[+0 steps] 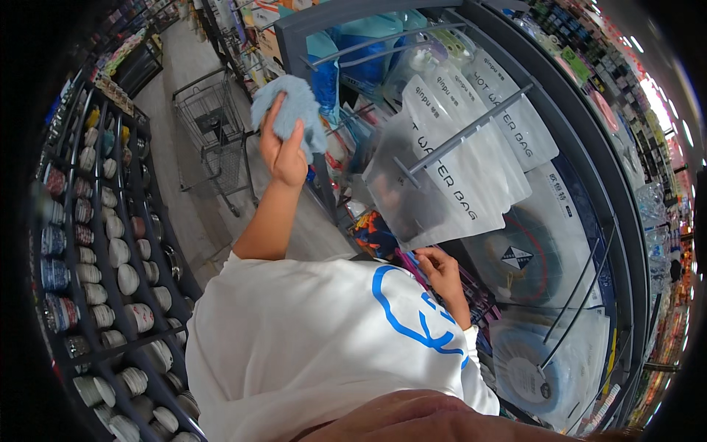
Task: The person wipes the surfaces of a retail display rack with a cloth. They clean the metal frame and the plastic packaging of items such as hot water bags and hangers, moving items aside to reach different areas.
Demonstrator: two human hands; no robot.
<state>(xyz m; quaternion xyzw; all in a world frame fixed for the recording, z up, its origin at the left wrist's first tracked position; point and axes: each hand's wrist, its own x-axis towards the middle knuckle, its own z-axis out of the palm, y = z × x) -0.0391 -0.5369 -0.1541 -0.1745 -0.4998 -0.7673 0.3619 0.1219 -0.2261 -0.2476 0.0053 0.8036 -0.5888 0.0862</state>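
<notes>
My left hand (284, 143) is raised and grips a light-blue plush item (287, 108), fingers and thumb pressed into its fluffy pile. Whether it is a cloth or a cover cannot be told. My right hand (444, 279) is low in front of my white top, loosely curled, with nothing visible in it. Its fingertips are close to the lower edge of the front hot water bag package (431, 182); contact is unclear. That clear-and-white package hangs with several like it on a metal display hook (469, 132). A dark item shows through its clear part.
A wire shopping cart (212, 124) stands in the aisle (177, 83). Shelves of stacked bowls (119, 251) line the left. On the right rack hang packaged round items (519, 257), pale-blue ring-shaped packs (530, 364) and blue pouches (364, 50). Bare metal hooks (574, 298) stick out.
</notes>
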